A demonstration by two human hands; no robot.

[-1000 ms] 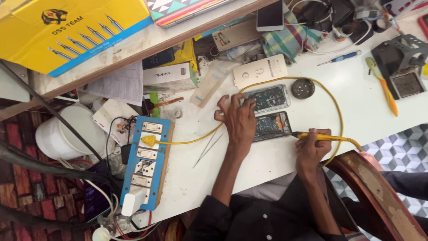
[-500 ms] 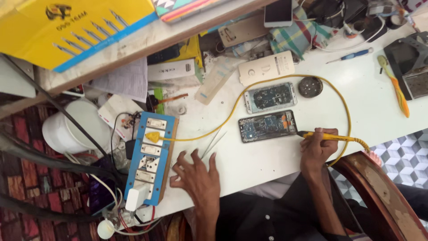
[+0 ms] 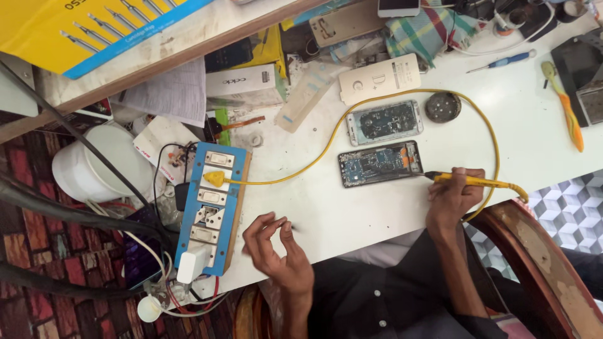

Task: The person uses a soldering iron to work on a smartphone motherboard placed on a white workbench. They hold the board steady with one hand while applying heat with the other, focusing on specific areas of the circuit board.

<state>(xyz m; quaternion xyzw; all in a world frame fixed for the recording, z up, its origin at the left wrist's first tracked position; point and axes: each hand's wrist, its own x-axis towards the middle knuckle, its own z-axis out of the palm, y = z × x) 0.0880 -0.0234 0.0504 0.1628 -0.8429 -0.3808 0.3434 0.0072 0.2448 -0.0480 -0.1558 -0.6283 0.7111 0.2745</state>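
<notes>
Already the right hand [image 3: 453, 194] grips the yellow soldering iron [image 3: 468, 181], tip touching the opened phone board [image 3: 379, 164] at centre frame. The left hand [image 3: 279, 251], fingers pinched and holding nothing visible, hovers beside the blue switchboard [image 3: 213, 207], lower left; the plug's in, soldering barely begun.

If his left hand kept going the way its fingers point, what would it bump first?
Probably the blue wooden switchboard: the left hand has fingers curled toward its edge, with bare white tabletop between them.
</notes>
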